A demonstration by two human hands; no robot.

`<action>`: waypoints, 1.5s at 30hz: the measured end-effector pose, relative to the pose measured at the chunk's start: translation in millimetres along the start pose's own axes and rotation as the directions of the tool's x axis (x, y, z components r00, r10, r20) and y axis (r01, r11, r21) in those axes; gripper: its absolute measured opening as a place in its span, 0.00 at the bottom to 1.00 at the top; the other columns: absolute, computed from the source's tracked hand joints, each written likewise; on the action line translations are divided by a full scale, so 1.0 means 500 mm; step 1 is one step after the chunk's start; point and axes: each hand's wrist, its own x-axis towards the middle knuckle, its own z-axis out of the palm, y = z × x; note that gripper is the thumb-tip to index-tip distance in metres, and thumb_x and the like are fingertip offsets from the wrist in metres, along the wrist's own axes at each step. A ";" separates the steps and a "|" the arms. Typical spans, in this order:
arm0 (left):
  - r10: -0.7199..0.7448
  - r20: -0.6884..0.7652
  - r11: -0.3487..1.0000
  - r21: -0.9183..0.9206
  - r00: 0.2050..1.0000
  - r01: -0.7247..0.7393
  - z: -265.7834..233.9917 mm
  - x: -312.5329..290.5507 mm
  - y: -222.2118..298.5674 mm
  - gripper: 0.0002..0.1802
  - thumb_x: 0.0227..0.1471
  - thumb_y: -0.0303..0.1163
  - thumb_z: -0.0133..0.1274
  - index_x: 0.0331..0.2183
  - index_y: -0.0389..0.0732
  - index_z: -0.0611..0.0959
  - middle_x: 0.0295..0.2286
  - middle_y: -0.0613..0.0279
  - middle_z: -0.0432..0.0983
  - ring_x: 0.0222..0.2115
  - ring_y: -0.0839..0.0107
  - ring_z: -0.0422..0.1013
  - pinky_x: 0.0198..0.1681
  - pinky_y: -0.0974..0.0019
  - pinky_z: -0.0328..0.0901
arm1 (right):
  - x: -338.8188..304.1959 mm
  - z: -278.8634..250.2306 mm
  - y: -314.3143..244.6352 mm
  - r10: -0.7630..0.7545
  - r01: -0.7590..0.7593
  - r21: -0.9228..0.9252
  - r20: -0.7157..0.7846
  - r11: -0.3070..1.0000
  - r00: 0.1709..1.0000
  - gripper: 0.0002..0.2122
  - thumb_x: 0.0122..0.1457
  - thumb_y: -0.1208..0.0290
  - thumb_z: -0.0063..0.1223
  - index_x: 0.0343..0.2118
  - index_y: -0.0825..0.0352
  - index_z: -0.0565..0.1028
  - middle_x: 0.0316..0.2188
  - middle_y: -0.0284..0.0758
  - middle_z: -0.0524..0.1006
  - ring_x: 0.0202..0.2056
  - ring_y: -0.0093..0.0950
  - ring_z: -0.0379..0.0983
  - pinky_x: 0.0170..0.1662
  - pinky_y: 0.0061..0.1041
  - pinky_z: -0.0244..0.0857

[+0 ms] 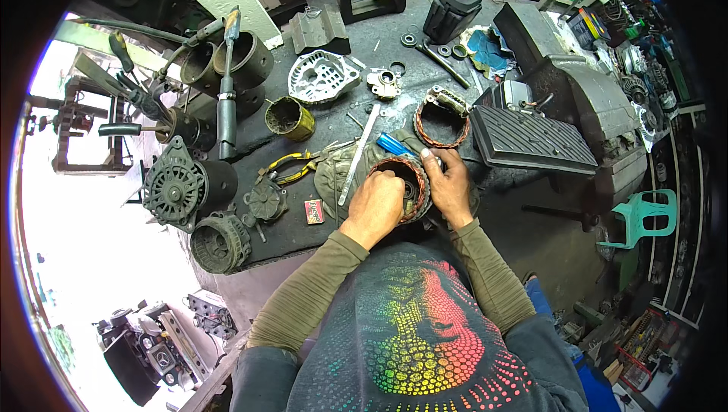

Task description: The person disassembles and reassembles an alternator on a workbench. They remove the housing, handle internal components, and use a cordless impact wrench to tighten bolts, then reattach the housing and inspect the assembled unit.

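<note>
Close in front of me, an alternator stator ring (416, 173) with copper windings rests on a dark rag (327, 188). My right hand (449, 184) grips its right side, thumb on the upper rim. Over the left side, my left hand (379, 201) is closed, its fingers curled at the ring's opening. Whatever those fingers hold is hidden. Just beyond lies a blue object (393, 144), perhaps a tool handle. A second wound stator (421, 133) sits behind, with a small metal part (447, 99) on its rim. A flat metal strip (359, 155) slants left of my hands.
Left on the bench are yellow-handled pliers (292, 157), a small red box (314, 212), an alternator (176, 192) and a round housing (218, 243). A yellow can (298, 125) and pale slotted housing (322, 77) stand farther back. A ribbed dark block (535, 139) borders the right.
</note>
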 end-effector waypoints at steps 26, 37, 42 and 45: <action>-0.006 -0.051 0.998 -0.067 0.999 0.003 0.004 -0.001 -0.002 0.07 0.40 0.20 0.61 0.27 0.28 0.85 0.33 0.40 0.80 0.37 0.44 0.80 0.43 0.49 0.75 | -0.002 -0.001 -0.012 -0.005 0.005 0.015 -0.013 1.000 1.000 0.18 0.67 0.55 0.60 0.39 0.70 0.83 0.35 0.39 0.76 0.38 0.37 0.76 0.44 0.35 0.67; 0.023 0.016 0.997 -0.075 1.000 -0.021 0.008 0.018 -0.015 0.07 0.41 0.22 0.58 0.26 0.28 0.85 0.30 0.34 0.81 0.34 0.39 0.80 0.40 0.45 0.75 | 0.000 -0.001 -0.014 -0.024 0.024 -0.009 -0.005 1.000 1.000 0.18 0.66 0.56 0.61 0.39 0.72 0.82 0.35 0.41 0.76 0.37 0.39 0.76 0.42 0.36 0.67; 0.030 0.110 0.998 -0.061 0.994 -0.023 -0.010 0.029 -0.012 0.07 0.44 0.23 0.57 0.26 0.28 0.85 0.29 0.34 0.81 0.34 0.40 0.80 0.40 0.44 0.74 | 0.000 -0.002 -0.020 -0.022 0.022 -0.016 0.000 1.000 1.000 0.18 0.66 0.57 0.61 0.40 0.73 0.82 0.35 0.41 0.76 0.38 0.39 0.75 0.42 0.36 0.67; 0.044 0.160 0.998 -0.055 0.986 -0.036 -0.014 0.035 -0.011 0.07 0.44 0.23 0.56 0.26 0.28 0.85 0.30 0.34 0.81 0.34 0.39 0.80 0.40 0.44 0.74 | 0.000 -0.004 -0.023 -0.038 0.039 -0.013 0.009 0.999 0.999 0.18 0.66 0.57 0.61 0.40 0.73 0.82 0.35 0.41 0.76 0.37 0.39 0.75 0.42 0.36 0.67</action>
